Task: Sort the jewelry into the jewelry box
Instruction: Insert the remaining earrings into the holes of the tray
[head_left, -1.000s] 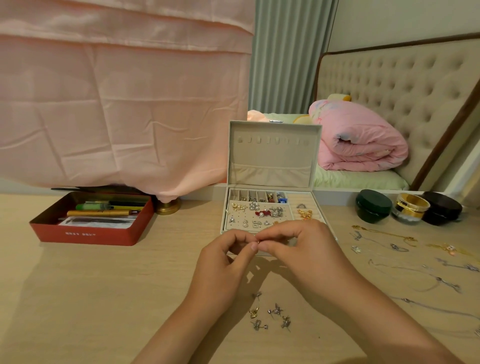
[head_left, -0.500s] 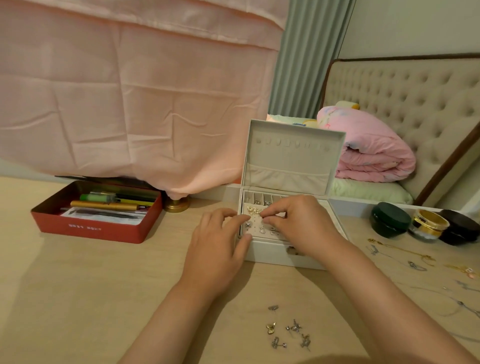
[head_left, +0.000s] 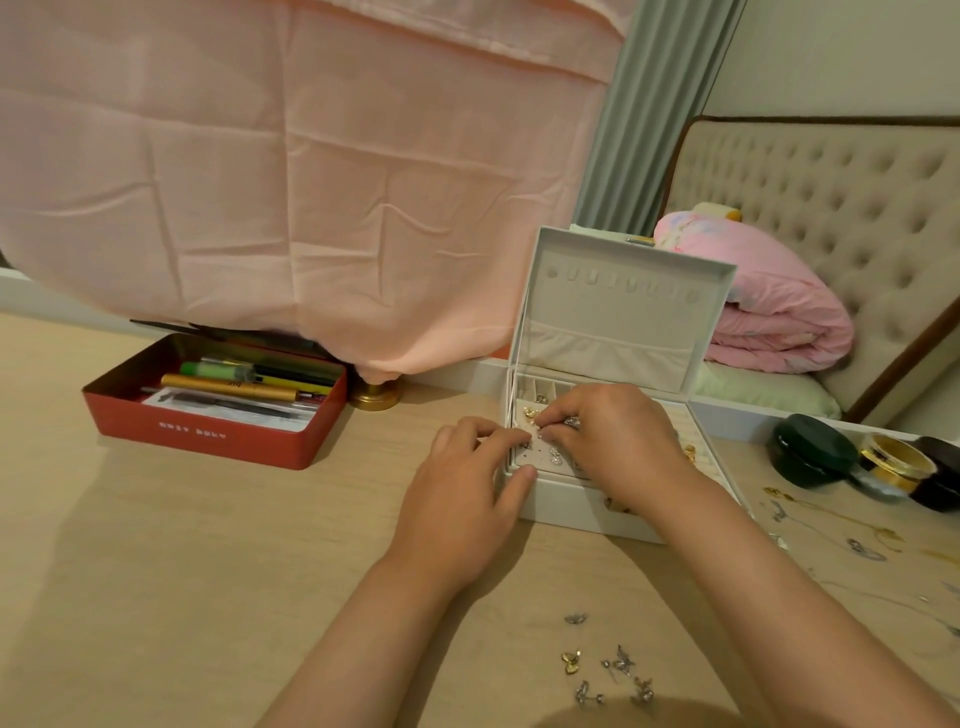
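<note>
The white jewelry box (head_left: 587, 512) stands open on the wooden table, lid upright, its earring panel holding several studs. My right hand (head_left: 615, 441) hovers over the panel and pinches a small earring (head_left: 540, 425) at its fingertips. My left hand (head_left: 470, 491) rests at the box's front left corner, fingers curled over the rim and thumb against the front wall. Several loose earrings (head_left: 608, 670) lie on the table near me. Thin necklaces (head_left: 831, 525) lie to the right of the box.
A red tin (head_left: 208, 431) with pens sits at the left. A dark green jar (head_left: 810, 449), a gold-rimmed jar (head_left: 893, 460) and a black jar (head_left: 940, 478) stand at the right. A pink cloth hangs behind, above a gold base (head_left: 375, 399).
Both hands moved from in front of the box forward onto it. The right hand now reaches over the earring panel, and the left hand has settled on the box's front left corner.
</note>
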